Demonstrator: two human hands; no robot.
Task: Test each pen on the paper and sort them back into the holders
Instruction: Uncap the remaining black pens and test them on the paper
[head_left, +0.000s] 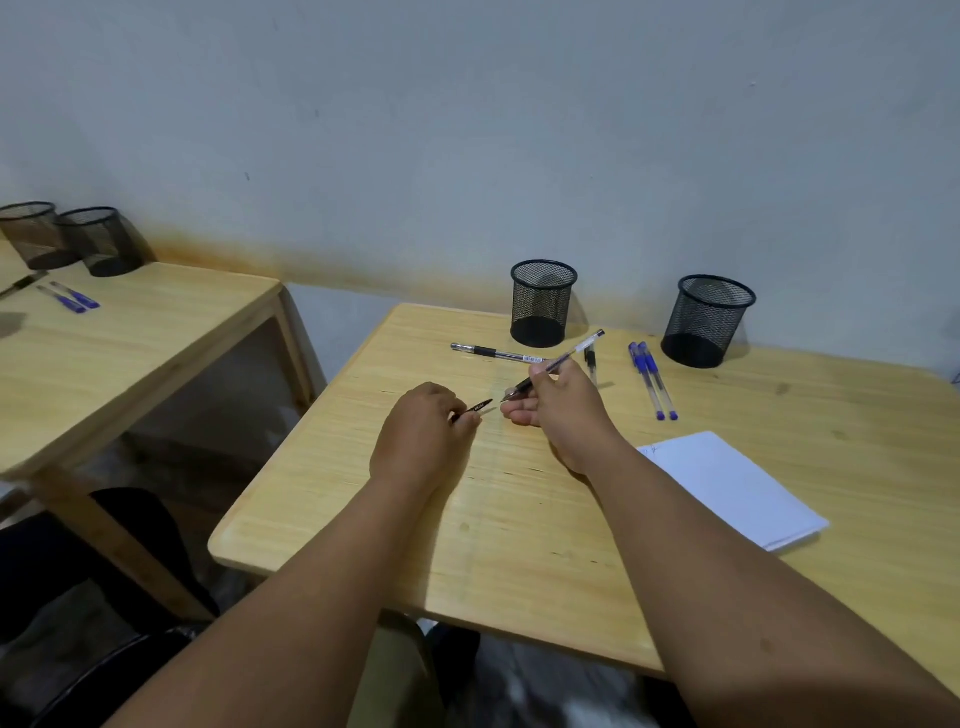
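Note:
My right hand (563, 410) grips an uncapped black pen (571, 356), its tip pointing left and down over the wooden table (519, 519). My left hand (421, 434) pinches the black pen cap (475, 408), a short gap from the tip. Behind the hands lie a capped black pen (493, 353) and another black pen (590, 361), partly hidden by my right hand. Two blue pens (652, 379) lie side by side to the right. Two black mesh holders stand at the back: one (543, 304) in the middle, one (709, 319) at the right. White paper (737, 488) lies right of my right forearm.
A second wooden table (130, 338) stands to the left across a gap, with two more mesh holders (67, 241) and two blue pens (70, 299) on it. A wall runs close behind both tables. A dark chair or bag (78, 571) sits low at the left.

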